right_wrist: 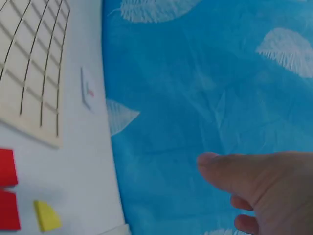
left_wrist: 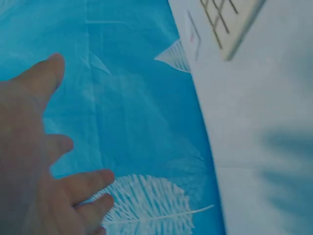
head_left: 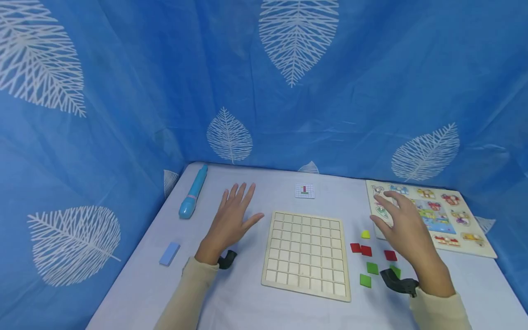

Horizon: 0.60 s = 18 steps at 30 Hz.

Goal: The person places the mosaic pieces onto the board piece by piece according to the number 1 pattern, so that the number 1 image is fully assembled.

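Two cream sleeves come in from the bottom edge of the head view, each wrist with a black strap. The left hand [head_left: 231, 224] hovers over the white bench [head_left: 247, 302] with fingers straight and spread, holding nothing, just left of the wooden grid board [head_left: 306, 253]. The right hand [head_left: 406, 231] is also spread and relaxed, holding nothing, above the bench between the loose tiles and the picture puzzle [head_left: 443, 215], its fingertips over that puzzle's near-left corner. The tiles lie right of the board: a yellow tile [head_left: 365, 234], three red tiles [head_left: 361, 250] and green tiles [head_left: 368, 274]. Behind the board lies a small pattern card [head_left: 305, 190]. At the far left lie a blue pen [head_left: 193, 191] and a pale blue block [head_left: 169, 253]. Blue leaf-print cloth [head_left: 123, 91] hangs behind.
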### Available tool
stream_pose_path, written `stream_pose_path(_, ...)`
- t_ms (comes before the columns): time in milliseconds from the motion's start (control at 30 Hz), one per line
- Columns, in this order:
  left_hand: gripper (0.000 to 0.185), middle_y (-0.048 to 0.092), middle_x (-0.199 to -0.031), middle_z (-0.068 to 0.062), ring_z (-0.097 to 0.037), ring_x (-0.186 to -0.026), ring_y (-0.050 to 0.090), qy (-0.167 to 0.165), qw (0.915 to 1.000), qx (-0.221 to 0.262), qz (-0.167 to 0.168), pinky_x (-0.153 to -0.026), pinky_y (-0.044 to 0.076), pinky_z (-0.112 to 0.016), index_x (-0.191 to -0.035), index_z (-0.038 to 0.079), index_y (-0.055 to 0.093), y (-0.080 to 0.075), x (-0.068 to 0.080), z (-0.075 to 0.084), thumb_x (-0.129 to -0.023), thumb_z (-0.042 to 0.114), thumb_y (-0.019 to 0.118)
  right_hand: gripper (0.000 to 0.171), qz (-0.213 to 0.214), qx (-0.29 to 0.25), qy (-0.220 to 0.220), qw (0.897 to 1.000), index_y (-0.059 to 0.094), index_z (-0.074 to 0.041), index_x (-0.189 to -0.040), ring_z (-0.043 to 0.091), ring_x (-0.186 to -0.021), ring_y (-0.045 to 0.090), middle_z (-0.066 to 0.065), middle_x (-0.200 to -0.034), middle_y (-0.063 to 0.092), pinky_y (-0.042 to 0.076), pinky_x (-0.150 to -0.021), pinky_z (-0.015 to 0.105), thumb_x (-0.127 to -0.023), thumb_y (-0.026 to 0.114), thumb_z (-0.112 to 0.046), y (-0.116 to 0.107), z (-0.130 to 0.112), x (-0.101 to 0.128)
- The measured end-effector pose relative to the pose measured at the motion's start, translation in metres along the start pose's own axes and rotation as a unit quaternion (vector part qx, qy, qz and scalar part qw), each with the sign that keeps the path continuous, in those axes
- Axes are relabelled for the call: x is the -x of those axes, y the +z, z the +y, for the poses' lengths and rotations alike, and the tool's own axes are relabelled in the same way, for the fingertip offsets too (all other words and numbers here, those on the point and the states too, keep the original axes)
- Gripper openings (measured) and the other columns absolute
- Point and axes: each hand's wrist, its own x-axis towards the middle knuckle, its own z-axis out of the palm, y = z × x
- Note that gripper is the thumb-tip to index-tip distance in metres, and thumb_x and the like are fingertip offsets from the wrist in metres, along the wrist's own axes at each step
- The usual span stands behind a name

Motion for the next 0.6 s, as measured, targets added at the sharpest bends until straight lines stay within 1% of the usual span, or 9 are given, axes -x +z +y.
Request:
stream_pose_path(33, 0.079, 0.035, -0.161, -0.017, -0.038, -0.152, 0.022, 0.002, 1.0, 0.004, 0.008, -0.121, 0.008, -0.055, -0.164, 0.016, 0.027, 0.002, 0.001, -0.002, -0.101, 0.055, 0.057, 0.061, 0.003, -0.003, 0.006, 1.0, 0.061, 0.0, -0.138, 0.05, -0.131, 0.04, 0.029, -0.137, 0.048, 0.039, -0.096, 0.071, -0.082, 0.086, -0.01, 0.003, 0.004, 0.001)
stream_pose_path(100, 0.074, 0.047, -0.153, -0.017, -0.036, -0.147, 0.034, 0.011, 0.9996, 0.01, 0.026, -0.121, 0.014, -0.054, -0.161, 0.014, 0.035, 0.007, 0.003, -0.005, -0.101, 0.05, 0.061, 0.056, 0.002, -0.012, 0.023, 1.0, 0.064, 0.0, -0.134, 0.048, -0.116, 0.048, 0.028, -0.127, 0.052, 0.047, -0.086, 0.066, -0.083, 0.085, -0.009, 0.008, 0.012, 0.004)
stream_pose_path(167, 0.068, 0.056, -0.143, -0.015, -0.034, -0.139, 0.045, 0.013, 0.9991, 0.017, 0.037, -0.118, 0.025, -0.054, -0.158, 0.015, 0.042, 0.012, 0.006, -0.008, -0.101, 0.046, 0.064, 0.051, -0.004, -0.027, 0.041, 0.999, 0.067, -0.001, -0.132, 0.043, -0.104, 0.052, 0.025, -0.118, 0.055, 0.052, -0.074, 0.056, -0.085, 0.084, -0.011, 0.014, 0.02, 0.007)
stream_pose_path(233, 0.065, 0.061, -0.133, -0.013, -0.03, -0.126, 0.054, 0.013, 0.9988, 0.023, 0.042, -0.11, 0.038, -0.051, -0.155, 0.015, 0.046, 0.019, 0.008, -0.011, -0.1, 0.044, 0.066, 0.049, -0.016, -0.04, 0.059, 0.997, 0.068, -0.002, -0.131, 0.037, -0.091, 0.053, 0.02, -0.107, 0.057, 0.051, -0.063, 0.044, -0.086, 0.084, -0.014, 0.02, 0.029, 0.009)
stream_pose_path(300, 0.063, 0.063, -0.122, -0.011, -0.026, -0.111, 0.059, 0.014, 0.9986, 0.029, 0.043, -0.097, 0.047, -0.046, -0.153, 0.015, 0.05, 0.026, 0.01, -0.014, -0.099, 0.042, 0.068, 0.047, -0.03, -0.055, 0.076, 0.995, 0.069, -0.003, -0.13, 0.03, -0.081, 0.051, 0.015, -0.096, 0.056, 0.045, -0.056, 0.035, -0.088, 0.082, -0.018, 0.027, 0.037, 0.011)
stream_pose_path(367, 0.061, 0.064, -0.11, -0.008, -0.02, -0.097, 0.059, 0.01, 0.9988, 0.036, 0.032, -0.085, 0.049, -0.04, -0.152, 0.015, 0.052, 0.035, 0.012, -0.017, -0.099, 0.042, 0.068, 0.045, -0.045, -0.064, 0.091, 0.993, 0.069, -0.003, -0.129, 0.025, -0.077, 0.048, 0.009, -0.087, 0.054, 0.04, -0.054, 0.03, -0.09, 0.081, -0.021, 0.035, 0.044, 0.014)
stream_pose_path(433, 0.06, 0.061, -0.097, -0.003, -0.015, -0.085, 0.055, 0.001, 0.9984, 0.054, 0.011, -0.077, 0.048, -0.035, -0.151, 0.017, 0.054, 0.044, 0.015, -0.019, -0.099, 0.042, 0.068, 0.043, -0.063, -0.071, 0.108, 0.99, 0.07, -0.004, -0.129, 0.023, -0.073, 0.045, 0.006, -0.081, 0.05, 0.037, -0.054, 0.03, -0.091, 0.08, -0.023, 0.042, 0.05, 0.017)
stream_pose_path(500, 0.058, 0.057, -0.086, 0.002, -0.011, -0.076, 0.051, -0.011, 0.9964, 0.083, -0.014, -0.07, 0.046, -0.031, -0.149, 0.018, 0.055, 0.051, 0.017, -0.019, -0.099, 0.043, 0.068, 0.042, -0.077, -0.081, 0.125, 0.986, 0.07, -0.004, -0.129, 0.023, -0.07, 0.044, 0.005, -0.075, 0.048, 0.035, -0.054, 0.03, -0.093, 0.078, -0.024, 0.048, 0.054, 0.02)
stream_pose_path(600, 0.055, 0.05, -0.073, 0.007, -0.007, -0.067, 0.045, -0.032, 0.9903, 0.127, -0.047, -0.064, 0.042, -0.028, -0.148, 0.021, 0.057, 0.062, 0.02, -0.019, -0.099, 0.044, 0.068, 0.045, -0.102, -0.094, 0.155, 0.978, 0.069, -0.006, -0.132, 0.023, -0.067, 0.042, 0.003, -0.068, 0.045, 0.034, -0.054, 0.031, -0.096, 0.074, -0.033, 0.055, 0.057, 0.025)
